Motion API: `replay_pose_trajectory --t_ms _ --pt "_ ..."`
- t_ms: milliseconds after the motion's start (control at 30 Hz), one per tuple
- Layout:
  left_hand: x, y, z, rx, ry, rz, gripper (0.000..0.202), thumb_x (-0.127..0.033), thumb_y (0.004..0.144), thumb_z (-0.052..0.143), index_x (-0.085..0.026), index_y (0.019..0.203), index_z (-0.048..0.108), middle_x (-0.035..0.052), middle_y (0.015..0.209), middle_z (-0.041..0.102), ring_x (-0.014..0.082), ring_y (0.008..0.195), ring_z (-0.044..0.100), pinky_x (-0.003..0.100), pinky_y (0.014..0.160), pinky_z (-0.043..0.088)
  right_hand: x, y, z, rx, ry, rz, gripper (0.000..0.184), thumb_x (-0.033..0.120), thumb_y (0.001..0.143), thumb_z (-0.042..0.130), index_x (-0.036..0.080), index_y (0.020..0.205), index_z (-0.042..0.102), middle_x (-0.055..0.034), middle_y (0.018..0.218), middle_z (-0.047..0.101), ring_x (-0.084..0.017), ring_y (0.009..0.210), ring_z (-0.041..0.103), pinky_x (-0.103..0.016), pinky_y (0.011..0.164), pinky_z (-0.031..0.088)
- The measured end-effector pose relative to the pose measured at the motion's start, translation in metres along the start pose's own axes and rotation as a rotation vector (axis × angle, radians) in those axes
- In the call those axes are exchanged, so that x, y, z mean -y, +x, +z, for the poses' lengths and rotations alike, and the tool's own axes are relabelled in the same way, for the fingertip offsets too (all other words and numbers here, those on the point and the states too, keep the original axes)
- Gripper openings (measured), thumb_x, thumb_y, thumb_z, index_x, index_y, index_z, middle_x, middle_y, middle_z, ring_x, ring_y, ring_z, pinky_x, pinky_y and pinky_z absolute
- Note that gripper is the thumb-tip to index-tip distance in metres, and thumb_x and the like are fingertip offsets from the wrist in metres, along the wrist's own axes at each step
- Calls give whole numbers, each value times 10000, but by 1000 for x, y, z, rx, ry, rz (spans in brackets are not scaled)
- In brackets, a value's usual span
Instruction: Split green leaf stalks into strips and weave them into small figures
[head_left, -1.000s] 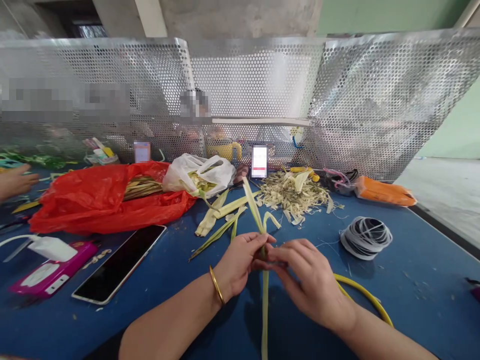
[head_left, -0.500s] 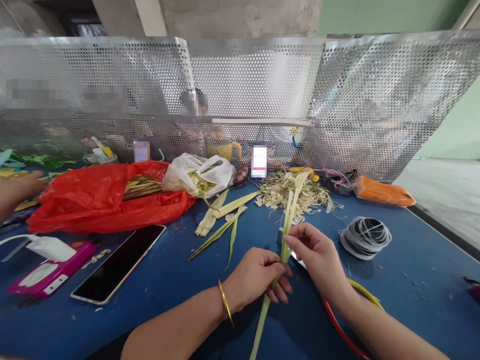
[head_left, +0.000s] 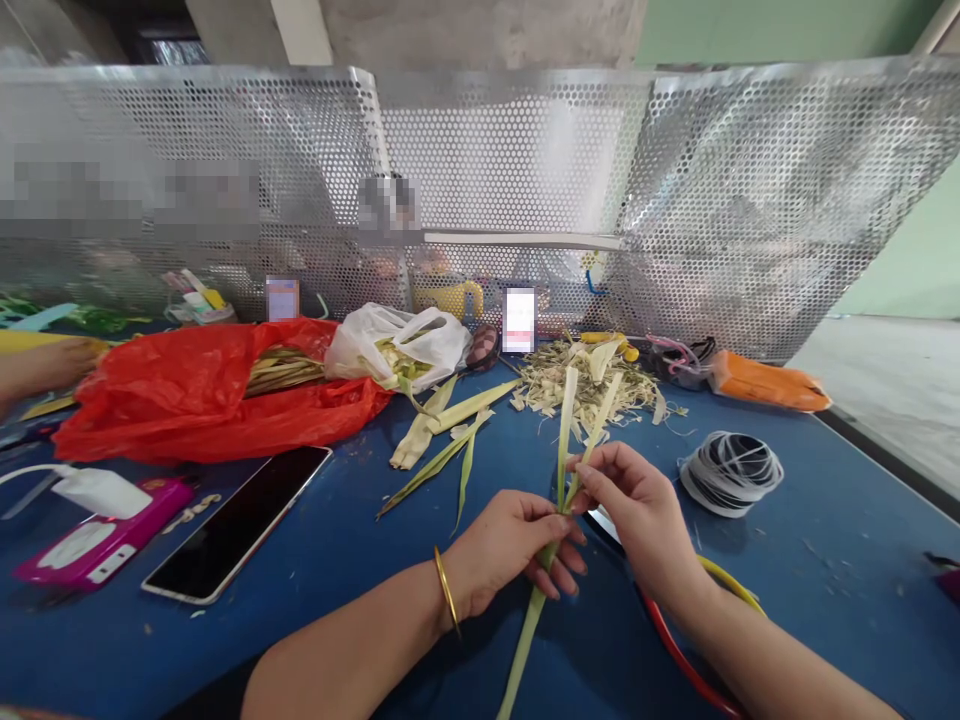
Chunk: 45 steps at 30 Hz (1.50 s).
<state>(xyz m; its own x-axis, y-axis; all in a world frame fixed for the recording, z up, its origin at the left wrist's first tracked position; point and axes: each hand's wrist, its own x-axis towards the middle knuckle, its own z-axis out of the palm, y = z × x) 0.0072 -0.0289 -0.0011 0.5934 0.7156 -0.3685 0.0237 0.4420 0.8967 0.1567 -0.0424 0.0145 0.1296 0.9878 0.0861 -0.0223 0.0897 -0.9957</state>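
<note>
A long pale-green plant leaf (head_left: 523,640) runs up from the bottom edge through my left hand (head_left: 517,545), which pinches it between thumb and fingers. Above that grip the leaf parts into two upright strips in a V. My right hand (head_left: 626,490) holds the right-hand strip (head_left: 598,430) between thumb and forefinger, while the left strip (head_left: 566,430) stands free. Behind them lies a heap of dry leaf scraps (head_left: 540,385). Loose leaf pieces (head_left: 439,470) rest on the blue table to the left. Part of a shiny tool behind my right hand is hidden.
A red plastic bag (head_left: 172,390) of dry leaves, a white bag (head_left: 401,345), a phone (head_left: 240,525) and a magenta power strip (head_left: 112,540) lie left. On the right are a wire coil (head_left: 731,475) and an orange packet (head_left: 769,380). Another person's hand (head_left: 52,365) is far left.
The strips above my left hand have spread apart into a V. My right hand has shifted slightly and holds the right strip. The other person's hand at far left has moved a little.
</note>
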Motion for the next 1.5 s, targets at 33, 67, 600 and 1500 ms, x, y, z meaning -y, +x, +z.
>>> replay_pose_trajectory --t_ms 33,67,600,1500 --pt "0 0 -1 4 -28 -5 274 -376 786 628 -104 801 656 54 654 665 125 503 630 196 456 479 -1 0 0 -20 5 -9 277 392 753 708 187 736 523 0 707 645 -105 561 580 -237 575 475" --pt "-1 0 -1 6 -59 -13 310 -410 776 644 -102 804 659 60 667 671 124 508 631 196 457 481 -1 1 0 -36 7 -21 273 383 750 712 185 733 524 -10 744 655 -106 580 588 -241 595 487" --pt "-12 4 -15 -177 -362 -38 206 -319 837 628 -121 821 681 24 686 660 74 508 591 141 379 373 -7 -17 -4 179 -514 -576 502 164 880 529 260 1333 337 1 820 570 -162 760 589 -321 769 475" --pt "-16 2 -17 -203 -405 89 169 -295 831 656 -142 902 662 96 1094 700 61 564 635 131 338 280 -13 6 -1 21 -85 217 492 429 688 708 162 1058 524 77 556 554 -149 544 610 -262 557 423"
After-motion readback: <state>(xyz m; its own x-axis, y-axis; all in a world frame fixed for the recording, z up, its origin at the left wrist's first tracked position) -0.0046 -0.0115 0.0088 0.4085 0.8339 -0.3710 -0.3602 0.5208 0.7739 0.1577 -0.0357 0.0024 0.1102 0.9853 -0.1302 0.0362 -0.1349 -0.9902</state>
